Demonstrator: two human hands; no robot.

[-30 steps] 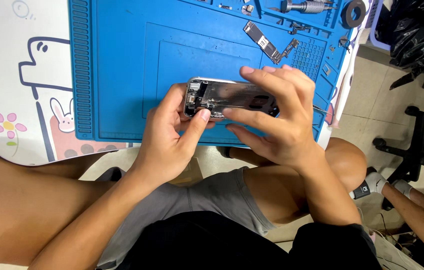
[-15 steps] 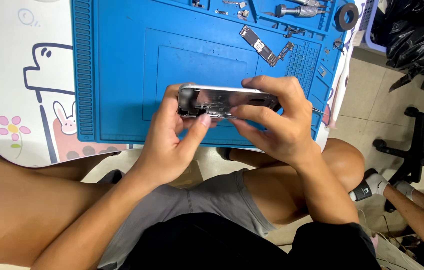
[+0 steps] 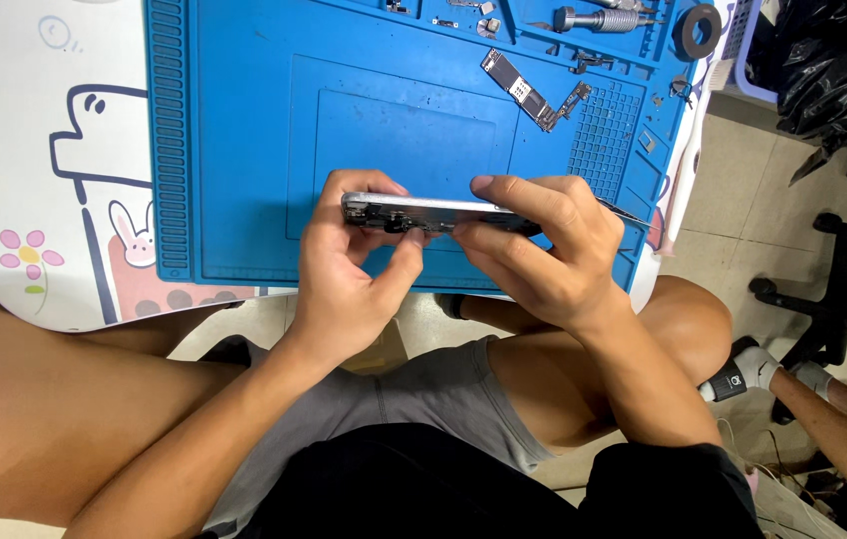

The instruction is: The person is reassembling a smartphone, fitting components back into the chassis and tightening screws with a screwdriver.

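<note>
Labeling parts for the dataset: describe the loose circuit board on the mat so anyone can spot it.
Start at the blue work mat covering the table. Near its top right, beside the gridded tray section, lies the circuit board, a narrow dark strip set diagonally. Unlike the small screws and metal tool nearby, it is long, flat and L-ended.

Crumpled, glossy black plastic bag [image 3: 833, 70] at far upper right, beyond the table's edge, bulging beside a pale lilac basket [image 3: 743, 45]. At centre, thin silver-grey phone [image 3: 433, 213] seen edge-on, display side impossible to make out. No other package, label, sign or screen in sight.
</note>
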